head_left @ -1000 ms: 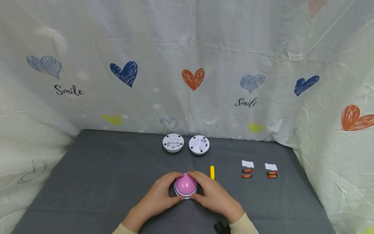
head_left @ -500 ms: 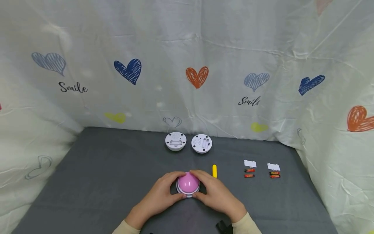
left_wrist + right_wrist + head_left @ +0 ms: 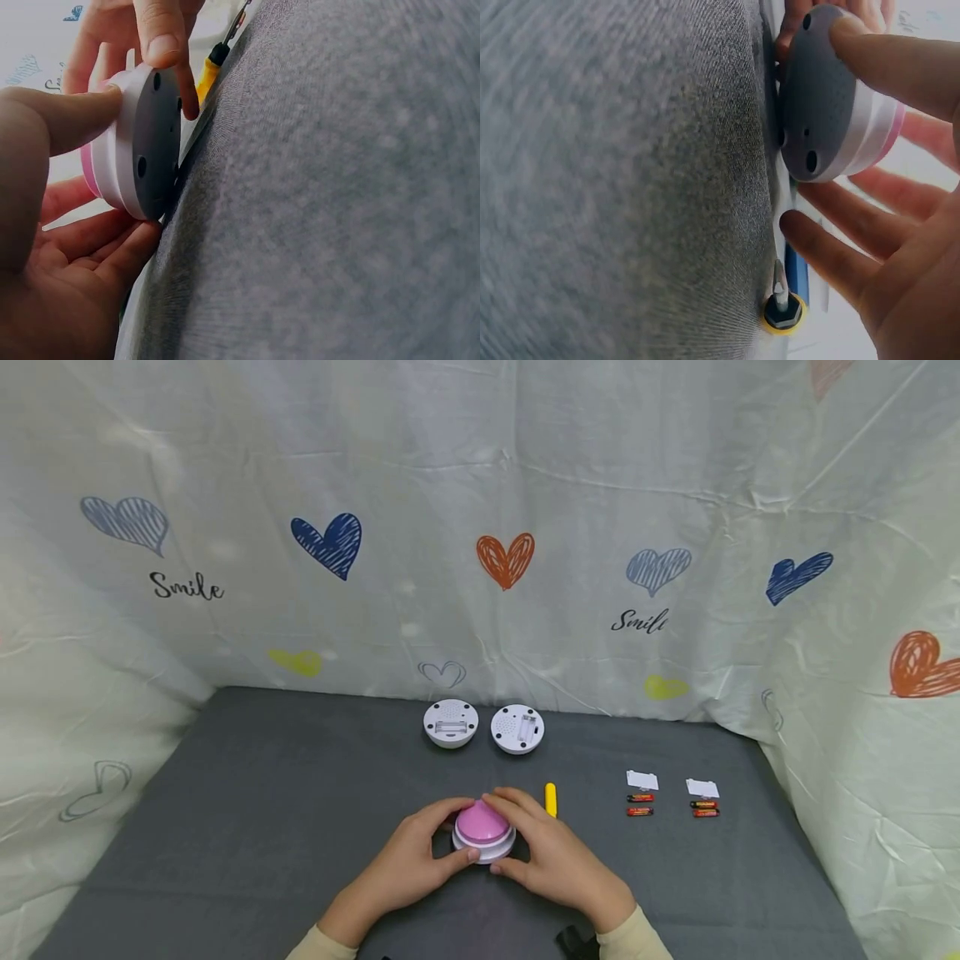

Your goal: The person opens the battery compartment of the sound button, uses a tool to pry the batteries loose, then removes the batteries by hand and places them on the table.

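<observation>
Both hands hold a round push button [image 3: 483, 823] with a pink dome and a white base, near the front middle of the table. My left hand [image 3: 408, 860] grips its left side, thumb on the near rim and fingers around the far side. On the right side, my right hand [image 3: 558, 860] holds it likewise with thumb and fingers. The button is tilted, its near edge off the cloth. In the left wrist view its grey-looking underside [image 3: 159, 142] shows dark round feet or holes. A yellow-handled screwdriver [image 3: 551, 799] lies just beyond the right hand.
Two white round units [image 3: 451, 724] [image 3: 517, 729] lie upside down at the back, battery compartments exposed. To the right are two white covers [image 3: 642, 780] [image 3: 702, 788] and several red-and-black batteries [image 3: 641, 812]. A black object [image 3: 576, 942] sits by the right sleeve. A heart-printed curtain [image 3: 405, 527] surrounds the table.
The button has tipped back, its near edge rising off the cloth, and the fingers have shifted around it. The head view moved slightly at first. Other objects stay in place.
</observation>
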Demonstrator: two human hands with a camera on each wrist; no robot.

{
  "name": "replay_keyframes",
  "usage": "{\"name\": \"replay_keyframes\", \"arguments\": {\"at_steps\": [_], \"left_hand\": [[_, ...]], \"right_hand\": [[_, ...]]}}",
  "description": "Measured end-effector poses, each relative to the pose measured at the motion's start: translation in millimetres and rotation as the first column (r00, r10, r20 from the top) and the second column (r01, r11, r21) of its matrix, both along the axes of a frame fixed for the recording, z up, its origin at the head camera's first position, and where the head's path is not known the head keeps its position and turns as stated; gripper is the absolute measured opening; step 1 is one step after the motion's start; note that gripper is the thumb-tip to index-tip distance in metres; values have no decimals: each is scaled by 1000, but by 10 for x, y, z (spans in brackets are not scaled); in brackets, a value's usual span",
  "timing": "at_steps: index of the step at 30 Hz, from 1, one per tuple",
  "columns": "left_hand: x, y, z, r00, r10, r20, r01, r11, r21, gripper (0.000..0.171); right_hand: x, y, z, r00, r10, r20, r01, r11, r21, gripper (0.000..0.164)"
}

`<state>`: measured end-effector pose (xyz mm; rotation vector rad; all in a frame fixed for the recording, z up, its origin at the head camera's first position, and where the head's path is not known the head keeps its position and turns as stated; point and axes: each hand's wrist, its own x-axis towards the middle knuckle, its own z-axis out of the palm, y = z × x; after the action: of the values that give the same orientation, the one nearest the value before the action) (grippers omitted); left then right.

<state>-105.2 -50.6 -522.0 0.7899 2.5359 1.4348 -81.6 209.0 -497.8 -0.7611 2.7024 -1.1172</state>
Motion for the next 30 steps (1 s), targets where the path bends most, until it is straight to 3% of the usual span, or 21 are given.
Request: {"name": "replay_keyframes", "arguments": {"at_steps": [4, 12, 18, 26, 30], "left_hand": [[-4, -1, 13, 1000, -14, 23, 13, 999, 43, 63], [-7, 3, 26, 997, -23, 77, 14, 993, 118, 59], [-10, 2, 41, 997, -20, 71, 8, 988, 156, 52], [-2, -22, 10, 998, -50, 44, 42, 985, 165, 64], [2, -25, -3, 997, -70, 33, 63, 984, 166, 61]], "right_hand": [[5, 18, 3, 999, 15, -51, -15, 1000, -3, 81], [-13, 39, -6, 986, 32, -167, -40, 998, -46, 41], [-20, 50, -15, 984, 28, -178, -42, 996, -76, 36], [-34, 57, -56, 985, -3, -174, -18, 993, -115, 31], [-39, 55, -75, 984, -13, -180, -9, 992, -125, 29]]}}
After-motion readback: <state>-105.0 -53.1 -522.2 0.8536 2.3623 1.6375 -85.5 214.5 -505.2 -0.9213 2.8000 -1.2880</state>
